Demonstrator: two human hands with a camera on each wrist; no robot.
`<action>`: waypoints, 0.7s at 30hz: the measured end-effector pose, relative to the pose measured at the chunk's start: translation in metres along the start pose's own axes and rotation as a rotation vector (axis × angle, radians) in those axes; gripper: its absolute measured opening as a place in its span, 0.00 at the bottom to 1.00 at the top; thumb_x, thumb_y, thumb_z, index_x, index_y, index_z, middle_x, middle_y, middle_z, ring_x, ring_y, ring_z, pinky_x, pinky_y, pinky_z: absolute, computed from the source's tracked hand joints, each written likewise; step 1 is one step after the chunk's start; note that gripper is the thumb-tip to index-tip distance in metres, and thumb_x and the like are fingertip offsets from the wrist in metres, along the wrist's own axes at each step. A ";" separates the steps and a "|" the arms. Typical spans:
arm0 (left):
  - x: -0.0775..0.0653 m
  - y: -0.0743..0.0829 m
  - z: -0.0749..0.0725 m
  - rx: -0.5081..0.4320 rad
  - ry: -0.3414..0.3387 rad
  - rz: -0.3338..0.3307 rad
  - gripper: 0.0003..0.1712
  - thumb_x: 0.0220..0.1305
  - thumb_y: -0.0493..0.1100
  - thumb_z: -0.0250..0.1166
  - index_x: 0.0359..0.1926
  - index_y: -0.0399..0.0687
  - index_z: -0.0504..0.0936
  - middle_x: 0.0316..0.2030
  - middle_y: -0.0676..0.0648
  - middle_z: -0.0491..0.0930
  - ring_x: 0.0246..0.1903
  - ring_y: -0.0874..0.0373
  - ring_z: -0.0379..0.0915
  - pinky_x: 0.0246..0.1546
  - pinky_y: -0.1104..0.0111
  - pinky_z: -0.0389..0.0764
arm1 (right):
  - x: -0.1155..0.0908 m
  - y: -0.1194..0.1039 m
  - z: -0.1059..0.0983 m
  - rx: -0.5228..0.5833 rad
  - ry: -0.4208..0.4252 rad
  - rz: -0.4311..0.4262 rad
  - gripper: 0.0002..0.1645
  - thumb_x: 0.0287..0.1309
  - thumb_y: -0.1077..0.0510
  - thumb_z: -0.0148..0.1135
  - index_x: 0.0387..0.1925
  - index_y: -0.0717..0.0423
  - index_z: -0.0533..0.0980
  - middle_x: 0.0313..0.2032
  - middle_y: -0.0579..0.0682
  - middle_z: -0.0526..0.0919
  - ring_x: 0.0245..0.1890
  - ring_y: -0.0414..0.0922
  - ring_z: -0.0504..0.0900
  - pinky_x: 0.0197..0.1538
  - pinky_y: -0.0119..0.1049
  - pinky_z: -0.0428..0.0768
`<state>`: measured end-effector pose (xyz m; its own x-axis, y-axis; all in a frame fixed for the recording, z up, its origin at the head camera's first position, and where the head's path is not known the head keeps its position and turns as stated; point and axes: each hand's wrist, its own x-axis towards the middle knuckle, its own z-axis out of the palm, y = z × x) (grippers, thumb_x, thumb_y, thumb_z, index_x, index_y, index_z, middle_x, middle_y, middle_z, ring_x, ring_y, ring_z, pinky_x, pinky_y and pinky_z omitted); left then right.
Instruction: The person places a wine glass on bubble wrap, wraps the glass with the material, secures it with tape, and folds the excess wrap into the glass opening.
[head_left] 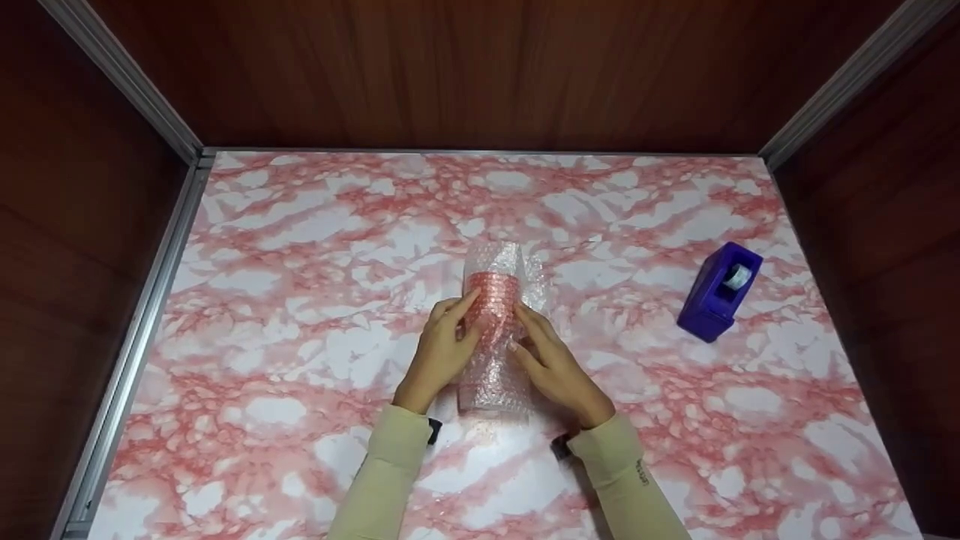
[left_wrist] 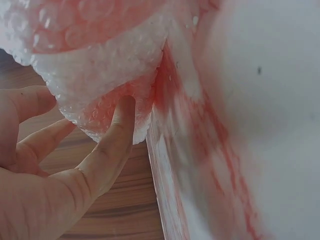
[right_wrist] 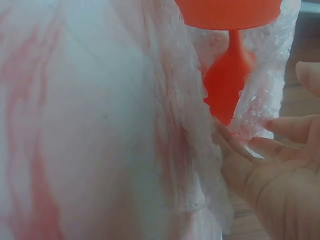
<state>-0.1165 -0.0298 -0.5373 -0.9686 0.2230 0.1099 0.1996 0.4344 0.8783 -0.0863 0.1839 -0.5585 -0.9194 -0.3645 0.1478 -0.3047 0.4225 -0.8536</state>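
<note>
A red-orange goblet (right_wrist: 227, 75) lies lengthwise inside a roll of clear bubble wrap (head_left: 495, 386) at the middle of the table. In the right wrist view its round foot, stem and bowl show through the open end of the wrap. My left hand (head_left: 444, 346) holds the roll's left side, fingers and thumb on the bubble wrap (left_wrist: 100, 70). On the opposite side my right hand (head_left: 553, 364) holds the wrap, fingertips at its lower edge in the right wrist view. A loose flap of wrap (head_left: 536, 281) lies to the right of the roll.
A purple tape dispenser (head_left: 709, 300) with a roll of tape (head_left: 739, 277) stands at the right of the table. The red-and-white marbled tabletop (head_left: 300, 225) is bounded by dark wooden panels (head_left: 480, 75) with metal edge strips.
</note>
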 end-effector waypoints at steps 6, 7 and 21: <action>-0.001 0.000 0.000 0.015 0.000 0.004 0.29 0.70 0.42 0.63 0.71 0.49 0.72 0.60 0.39 0.69 0.42 0.56 0.76 0.45 0.63 0.80 | -0.001 -0.001 -0.001 -0.012 0.013 0.029 0.37 0.76 0.52 0.52 0.79 0.49 0.51 0.74 0.53 0.58 0.56 0.50 0.77 0.57 0.47 0.76; -0.001 0.000 0.000 0.019 0.001 0.007 0.29 0.70 0.42 0.63 0.71 0.49 0.72 0.60 0.39 0.69 0.41 0.57 0.76 0.44 0.64 0.80 | -0.001 0.000 -0.001 -0.014 0.013 0.036 0.37 0.76 0.52 0.52 0.79 0.49 0.52 0.74 0.52 0.58 0.54 0.50 0.78 0.56 0.47 0.77; -0.002 0.002 -0.001 0.042 0.004 0.048 0.29 0.69 0.39 0.62 0.70 0.51 0.74 0.61 0.41 0.69 0.44 0.55 0.75 0.45 0.61 0.78 | -0.002 -0.003 -0.002 -0.082 0.017 0.075 0.38 0.75 0.47 0.53 0.79 0.47 0.53 0.74 0.53 0.60 0.65 0.54 0.68 0.65 0.55 0.67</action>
<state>-0.1140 -0.0301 -0.5349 -0.9583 0.2412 0.1533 0.2518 0.4592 0.8519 -0.0839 0.1857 -0.5554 -0.9442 -0.3156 0.0942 -0.2538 0.5149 -0.8188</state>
